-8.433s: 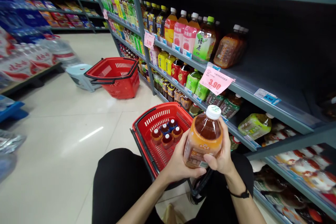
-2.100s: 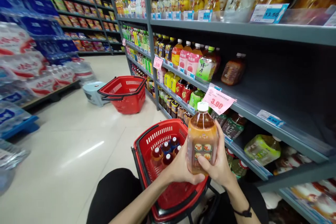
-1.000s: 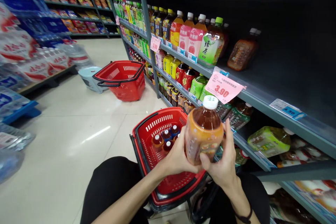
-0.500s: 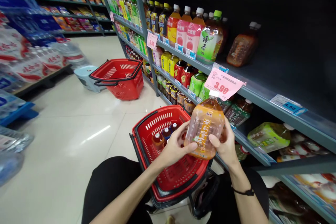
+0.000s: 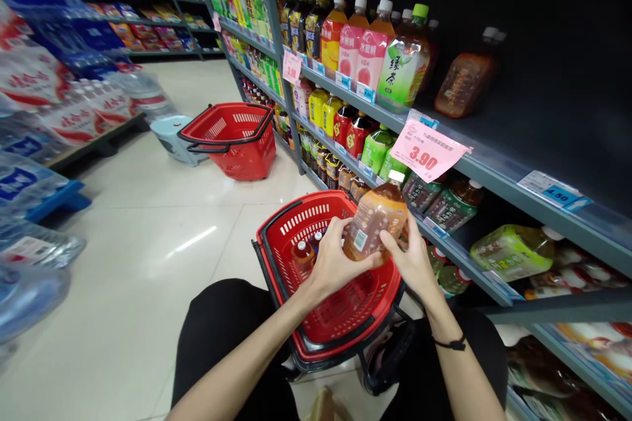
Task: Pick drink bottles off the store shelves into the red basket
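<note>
Both my hands hold a large amber tea bottle with a white cap and an orange label, tilted with its cap pointing up and away. My left hand wraps its near left side; my right hand grips its right side. The bottle hovers over the far end of a red shopping basket in front of my knees. Several smaller bottles with red and blue caps stand in the basket's far corner, partly hidden by my left hand.
Grey shelves on the right carry rows of drink bottles, with a pink 3.90 price tag. A second red basket and a pale stool sit on the tiled floor beyond. Packs of bottled water are stacked at left.
The bottle has turned in my hands and moved lower and away, from chest height to just above the basket. The camera view has shifted slightly.
</note>
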